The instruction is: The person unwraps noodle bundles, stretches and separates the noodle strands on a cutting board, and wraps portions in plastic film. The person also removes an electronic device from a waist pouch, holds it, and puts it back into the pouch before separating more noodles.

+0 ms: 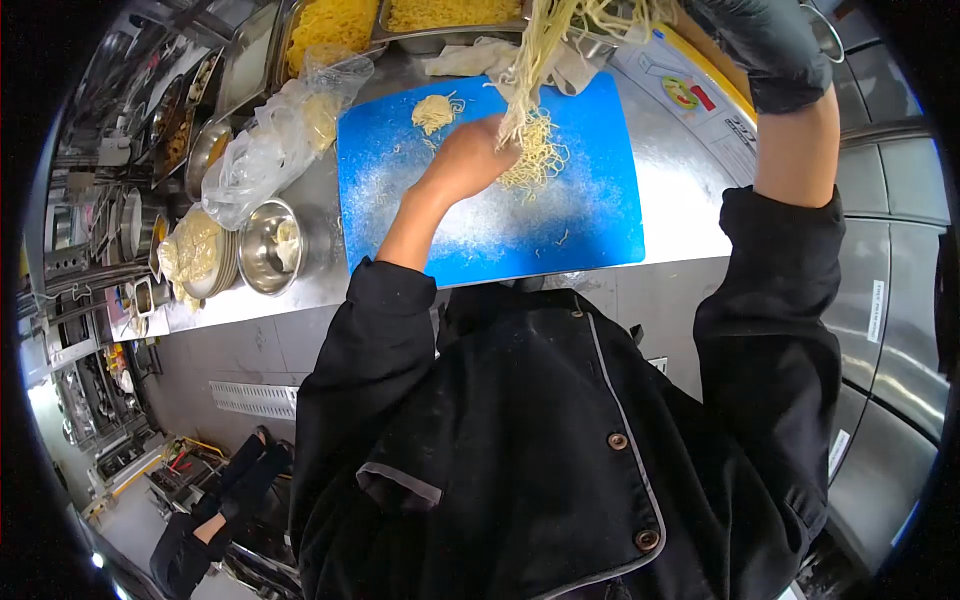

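Observation:
A bundle of long, pale noodles [540, 62] hangs down from the top edge of the view onto a flour-dusted blue cutting board [440, 235]. My left hand [465, 160], bare, is closed around the lower end of the strands, low over the board. At the top right is my right hand [765, 50] in a black glove, raised beside the upper part of the bundle; its fingertips are cut off by the frame, but the strands hang from there. Loose noodles [535, 165] lie in a tangle beside my left hand. A small noodle clump [433, 112] sits farther left.
Metal trays of yellow noodles [450, 14] line the back. To the left are a plastic bag [265, 160], a steel bowl [270, 247] and a wrapped stack of plates [205, 255]. A printed box [690, 95] stands at right. Another person [215, 515] is at lower left.

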Tool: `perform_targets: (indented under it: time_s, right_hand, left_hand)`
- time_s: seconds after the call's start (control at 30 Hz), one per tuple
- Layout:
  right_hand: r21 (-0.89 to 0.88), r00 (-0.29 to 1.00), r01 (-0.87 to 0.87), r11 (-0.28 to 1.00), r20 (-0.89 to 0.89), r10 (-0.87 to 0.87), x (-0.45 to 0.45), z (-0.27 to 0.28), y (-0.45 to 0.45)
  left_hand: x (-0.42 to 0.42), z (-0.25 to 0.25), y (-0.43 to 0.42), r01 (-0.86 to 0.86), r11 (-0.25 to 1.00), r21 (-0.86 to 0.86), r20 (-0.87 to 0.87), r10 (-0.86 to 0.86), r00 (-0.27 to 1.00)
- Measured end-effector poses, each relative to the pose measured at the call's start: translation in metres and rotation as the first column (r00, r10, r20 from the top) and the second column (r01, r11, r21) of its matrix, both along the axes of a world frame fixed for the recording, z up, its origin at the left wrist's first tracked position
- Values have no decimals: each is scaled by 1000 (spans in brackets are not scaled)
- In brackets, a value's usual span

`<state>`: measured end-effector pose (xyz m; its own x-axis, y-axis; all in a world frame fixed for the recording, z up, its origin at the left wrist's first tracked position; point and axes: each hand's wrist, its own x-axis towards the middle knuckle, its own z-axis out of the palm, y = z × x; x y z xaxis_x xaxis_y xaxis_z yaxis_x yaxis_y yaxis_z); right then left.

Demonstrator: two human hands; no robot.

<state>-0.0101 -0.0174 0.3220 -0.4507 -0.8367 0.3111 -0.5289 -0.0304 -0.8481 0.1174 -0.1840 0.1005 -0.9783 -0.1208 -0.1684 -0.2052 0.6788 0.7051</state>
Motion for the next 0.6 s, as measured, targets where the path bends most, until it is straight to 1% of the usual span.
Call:
perform_targets:
  time_s: [0.07, 0.1, 0.13, 0.17, 0.2, 0.23, 0.27, 0.37, 0.4, 0.43, 0.47, 0.5, 0.53, 0.6]
  right_hand:
    - [1, 1000, -9, 1000, 19, 9, 1, 3, 0]
    - [2, 999, -17, 1000, 28, 16, 2, 5, -1]
    - [3, 999, -25, 1000, 38, 24, 3, 6, -2]
    - [5, 998, -32, 999, 47, 32, 4, 7, -3]
    - [7, 998, -40, 999, 58, 39, 4, 7, -4]
    - [9, 996, -47, 999, 70, 47, 5, 7, -5]
    - [9, 996, -49, 999, 70, 49, 6, 5, -6]
    - [-13, 996, 1, 1000, 94, 0, 7, -6, -10]
    - [-15, 996, 0, 1000, 88, 1, 5, -9, -9]
    - [-12, 985, -79, 997, 156, 80, 0, -13, -7]
    - [-13, 963, -156, 988, 223, 155, -5, -18, -3]
    - [-18, 930, -231, 973, 291, 226, -8, -26, 2]
    - [-17, 930, -227, 974, 293, 222, -11, -42, 10]
    - [156, 994, -98, 983, 57, 90, -12, -94, 30]
  left_hand:
    - [8, -6, -6, 80, 956, -281, 126, -45, 991]
    - [10, -9, -10, 77, 956, -282, 125, -43, 991]
    - [12, -10, -12, 27, 992, -122, -31, -31, 999]
    - [13, -12, -14, 1, 999, 46, -184, 7, 983]
    - [12, -1, -14, 111, 945, 307, -304, -14, 953]
    - [11, 11, -14, 243, 814, 527, -420, 2, 908]
    - [9, 22, -10, 241, 815, 527, -420, 3, 908]
    - [2, 54, 17, 310, 807, 503, -670, 138, 730]
    - [3, 56, 11, 312, 808, 500, -674, 136, 726]
    - [9, 57, -2, 285, 744, 605, -507, 84, 858]
    - [15, 59, -18, 231, 677, 698, -321, 8, 947]
    - [21, 60, -31, 151, 613, 775, -124, -87, 988]
    - [28, 65, -38, 152, 612, 776, -122, -91, 988]
    - [46, 75, -47, -34, 780, 625, 102, -39, 994]
